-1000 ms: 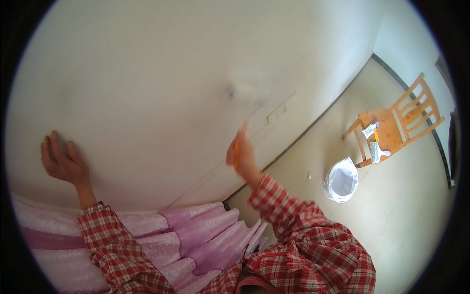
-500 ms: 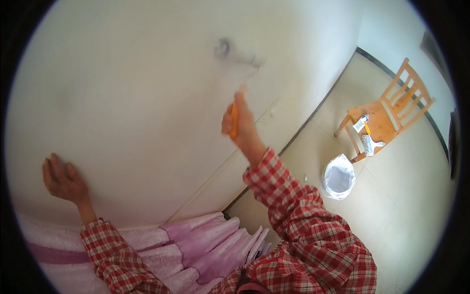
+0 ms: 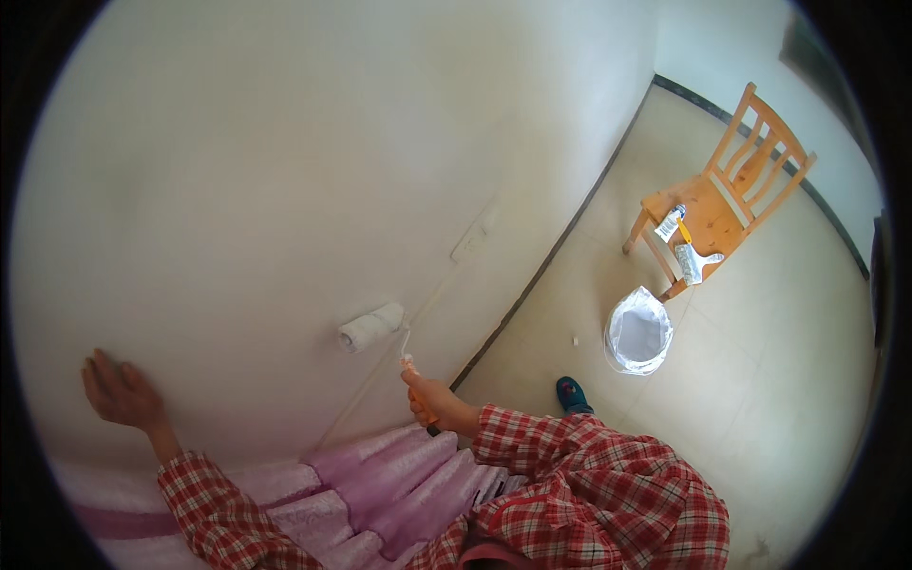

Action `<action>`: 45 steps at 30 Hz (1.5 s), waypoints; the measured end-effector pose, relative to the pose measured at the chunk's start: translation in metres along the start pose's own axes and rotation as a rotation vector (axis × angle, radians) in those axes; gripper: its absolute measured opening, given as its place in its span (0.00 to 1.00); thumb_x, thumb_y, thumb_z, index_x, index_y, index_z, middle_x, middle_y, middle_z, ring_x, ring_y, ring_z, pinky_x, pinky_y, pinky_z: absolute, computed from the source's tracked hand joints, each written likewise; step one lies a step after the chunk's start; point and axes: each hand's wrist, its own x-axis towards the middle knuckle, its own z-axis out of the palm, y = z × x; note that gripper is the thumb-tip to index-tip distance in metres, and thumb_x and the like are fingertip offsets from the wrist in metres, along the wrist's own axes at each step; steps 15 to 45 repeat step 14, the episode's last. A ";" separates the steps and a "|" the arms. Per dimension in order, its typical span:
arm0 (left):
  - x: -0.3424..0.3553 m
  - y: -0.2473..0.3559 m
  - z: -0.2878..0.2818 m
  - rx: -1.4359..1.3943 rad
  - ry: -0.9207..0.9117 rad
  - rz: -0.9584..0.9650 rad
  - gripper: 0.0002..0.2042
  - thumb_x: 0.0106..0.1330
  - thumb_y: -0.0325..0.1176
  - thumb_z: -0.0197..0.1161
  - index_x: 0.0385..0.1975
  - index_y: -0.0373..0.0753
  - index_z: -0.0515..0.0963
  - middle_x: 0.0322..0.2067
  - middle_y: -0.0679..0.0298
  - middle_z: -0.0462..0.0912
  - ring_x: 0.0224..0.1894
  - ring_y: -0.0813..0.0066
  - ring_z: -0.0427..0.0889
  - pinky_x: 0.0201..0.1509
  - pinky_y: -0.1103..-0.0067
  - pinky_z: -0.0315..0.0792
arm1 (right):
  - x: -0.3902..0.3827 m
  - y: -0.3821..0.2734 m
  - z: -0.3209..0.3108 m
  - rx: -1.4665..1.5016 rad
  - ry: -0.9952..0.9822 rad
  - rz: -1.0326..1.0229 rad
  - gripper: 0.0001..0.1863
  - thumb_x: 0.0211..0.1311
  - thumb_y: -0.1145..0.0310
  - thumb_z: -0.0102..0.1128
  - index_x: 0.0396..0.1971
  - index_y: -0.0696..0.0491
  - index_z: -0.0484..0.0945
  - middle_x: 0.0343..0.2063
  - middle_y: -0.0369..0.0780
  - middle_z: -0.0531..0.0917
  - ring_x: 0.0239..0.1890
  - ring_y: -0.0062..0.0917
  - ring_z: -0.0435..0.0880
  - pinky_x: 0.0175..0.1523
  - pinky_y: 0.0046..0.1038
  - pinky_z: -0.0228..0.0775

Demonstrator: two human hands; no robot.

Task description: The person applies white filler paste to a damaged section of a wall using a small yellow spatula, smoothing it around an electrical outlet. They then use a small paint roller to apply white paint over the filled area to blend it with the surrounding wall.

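My right hand (image 3: 437,404) is wrapped round the orange handle of a paint roller (image 3: 373,326). The roller's white sleeve lies against the pale wall (image 3: 256,199), low down and just above a thin cable strip (image 3: 370,385) that runs along it. Off to the left, my left hand (image 3: 123,391) rests on the same wall with its fingers stretched out and holds nothing. Both arms wear red plaid sleeves.
Pink fabric (image 3: 380,494) with a ruffled edge lies below my hands. On the tiled floor to the right stands a white-lined bucket (image 3: 638,332). Behind it, a wooden chair (image 3: 708,204) bears a white tube and a scraper-like tool. A wall socket (image 3: 470,245) sits near the strip.
My right hand has brought the paint roller down the wall, from high up to near the pink fabric. My left hand has stayed in nearly the same place, and a shoe now shows.
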 end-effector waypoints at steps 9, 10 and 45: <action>0.004 0.009 0.001 -0.035 0.028 -0.067 0.18 0.69 0.43 0.48 0.51 0.39 0.73 0.51 0.55 0.71 0.54 0.57 0.69 0.55 0.64 0.67 | -0.005 -0.151 -0.022 0.247 0.036 -0.262 0.28 0.56 0.34 0.49 0.19 0.46 0.62 0.09 0.30 0.60 0.09 0.17 0.57 0.15 0.19 0.50; 0.004 0.004 -0.001 0.001 0.005 -0.038 0.18 0.69 0.42 0.49 0.52 0.38 0.72 0.53 0.56 0.69 0.55 0.58 0.69 0.56 0.64 0.67 | -0.005 -0.160 -0.026 0.250 0.023 -0.255 0.28 0.56 0.34 0.49 0.19 0.46 0.62 0.09 0.30 0.60 0.09 0.17 0.57 0.14 0.20 0.50; 0.012 0.005 0.005 -0.102 0.028 -0.051 0.16 0.66 0.36 0.53 0.50 0.37 0.74 0.53 0.53 0.68 0.54 0.57 0.70 0.55 0.65 0.68 | 0.003 -0.271 -0.045 0.295 -0.122 -0.448 0.27 0.57 0.34 0.46 0.20 0.45 0.65 0.07 0.32 0.63 0.08 0.19 0.61 0.13 0.24 0.53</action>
